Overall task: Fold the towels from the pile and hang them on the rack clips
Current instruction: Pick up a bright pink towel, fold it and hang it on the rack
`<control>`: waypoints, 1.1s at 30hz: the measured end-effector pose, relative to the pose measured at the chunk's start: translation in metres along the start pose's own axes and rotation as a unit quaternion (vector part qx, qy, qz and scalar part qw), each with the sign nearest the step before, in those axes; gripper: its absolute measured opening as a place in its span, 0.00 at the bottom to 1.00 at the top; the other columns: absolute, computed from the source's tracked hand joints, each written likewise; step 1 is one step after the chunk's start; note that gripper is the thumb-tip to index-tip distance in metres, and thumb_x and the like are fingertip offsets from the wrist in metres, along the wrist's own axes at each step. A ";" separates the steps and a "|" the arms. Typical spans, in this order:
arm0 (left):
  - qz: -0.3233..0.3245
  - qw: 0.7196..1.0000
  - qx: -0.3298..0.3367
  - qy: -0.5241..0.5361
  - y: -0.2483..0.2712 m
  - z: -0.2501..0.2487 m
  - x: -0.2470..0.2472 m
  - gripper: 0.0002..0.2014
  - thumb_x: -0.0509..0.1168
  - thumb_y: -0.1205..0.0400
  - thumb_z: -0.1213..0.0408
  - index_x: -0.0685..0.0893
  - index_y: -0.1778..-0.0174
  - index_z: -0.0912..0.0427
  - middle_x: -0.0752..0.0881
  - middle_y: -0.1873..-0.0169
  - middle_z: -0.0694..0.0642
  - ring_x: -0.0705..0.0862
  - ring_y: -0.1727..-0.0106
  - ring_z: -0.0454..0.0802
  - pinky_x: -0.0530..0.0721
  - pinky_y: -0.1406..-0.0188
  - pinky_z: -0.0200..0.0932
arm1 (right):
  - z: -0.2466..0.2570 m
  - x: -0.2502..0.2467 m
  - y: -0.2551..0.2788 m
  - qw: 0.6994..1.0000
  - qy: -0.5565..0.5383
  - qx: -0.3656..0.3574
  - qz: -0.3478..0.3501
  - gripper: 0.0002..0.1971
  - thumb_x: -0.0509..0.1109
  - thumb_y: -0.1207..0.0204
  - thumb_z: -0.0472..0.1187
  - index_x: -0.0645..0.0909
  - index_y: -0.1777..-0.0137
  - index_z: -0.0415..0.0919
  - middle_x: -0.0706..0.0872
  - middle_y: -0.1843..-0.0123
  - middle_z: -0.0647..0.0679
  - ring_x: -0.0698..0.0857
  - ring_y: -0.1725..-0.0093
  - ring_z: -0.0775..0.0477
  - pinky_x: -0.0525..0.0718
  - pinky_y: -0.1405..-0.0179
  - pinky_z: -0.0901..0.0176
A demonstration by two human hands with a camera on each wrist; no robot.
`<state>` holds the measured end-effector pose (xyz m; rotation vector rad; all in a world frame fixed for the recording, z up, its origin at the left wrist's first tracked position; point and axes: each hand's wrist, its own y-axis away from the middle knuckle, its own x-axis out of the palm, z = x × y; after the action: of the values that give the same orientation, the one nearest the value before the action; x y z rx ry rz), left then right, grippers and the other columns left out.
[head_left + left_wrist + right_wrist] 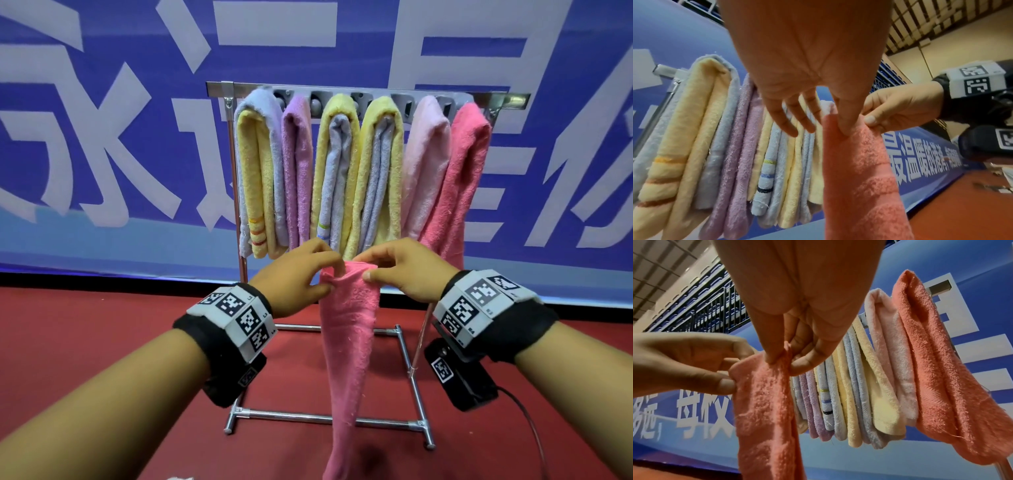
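Note:
A pink towel (349,342) hangs as a long narrow strip in front of the metal rack (219,90). My left hand (330,277) pinches its top left corner and my right hand (371,274) pinches the top edge just to the right, the hands almost touching. In the left wrist view my thumb (844,123) presses the front of the pink towel (859,178). The right wrist view shows my thumb and fingers (777,356) closed on the bunched edge. Several folded towels hang from the grey clip strip (407,102), from blue-yellow (260,178) to pink (462,178).
The rack's chrome base frame (325,418) stands on the red surface below the hanging strip. A blue banner with white characters (102,137) runs behind. A black cable (527,411) trails from my right wrist. A bit of white cloth (178,477) shows at the bottom edge.

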<state>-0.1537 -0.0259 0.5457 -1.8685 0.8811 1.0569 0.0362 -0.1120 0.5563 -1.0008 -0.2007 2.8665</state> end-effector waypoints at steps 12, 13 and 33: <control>0.074 0.995 0.024 -0.061 -0.001 -0.007 -0.006 0.17 0.60 0.18 0.70 0.82 0.34 0.54 0.77 0.45 0.60 0.78 0.45 0.55 0.73 0.46 0.42 | 0.010 0.002 0.008 0.996 0.084 -0.010 -0.018 0.16 0.71 0.33 0.23 0.89 0.51 0.41 0.88 0.65 0.56 0.81 0.70 0.65 0.79 0.63 0.74; 0.080 0.993 0.030 -0.078 -0.001 -0.008 -0.007 0.15 0.61 0.18 0.69 0.84 0.37 0.56 0.77 0.46 0.60 0.78 0.46 0.55 0.74 0.47 0.44 | 0.011 0.003 0.008 0.996 0.086 -0.012 -0.016 0.16 0.71 0.33 0.23 0.89 0.51 0.41 0.89 0.64 0.55 0.81 0.68 0.66 0.79 0.61 0.74; -0.059 0.965 -0.097 0.236 0.005 0.007 -0.009 0.14 0.75 0.26 0.62 0.76 0.53 0.52 0.83 0.66 0.49 0.78 0.68 0.42 0.79 0.62 0.39 | 0.021 -0.008 0.007 0.997 0.068 -0.010 -0.039 0.11 0.70 0.25 0.28 0.87 0.45 0.36 0.87 0.64 0.47 0.82 0.65 0.53 0.82 0.61 0.67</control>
<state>-0.1640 -0.0199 0.5501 -2.3616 0.9412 0.6484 0.0284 -0.1218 0.5764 -1.1603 -0.2506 2.7182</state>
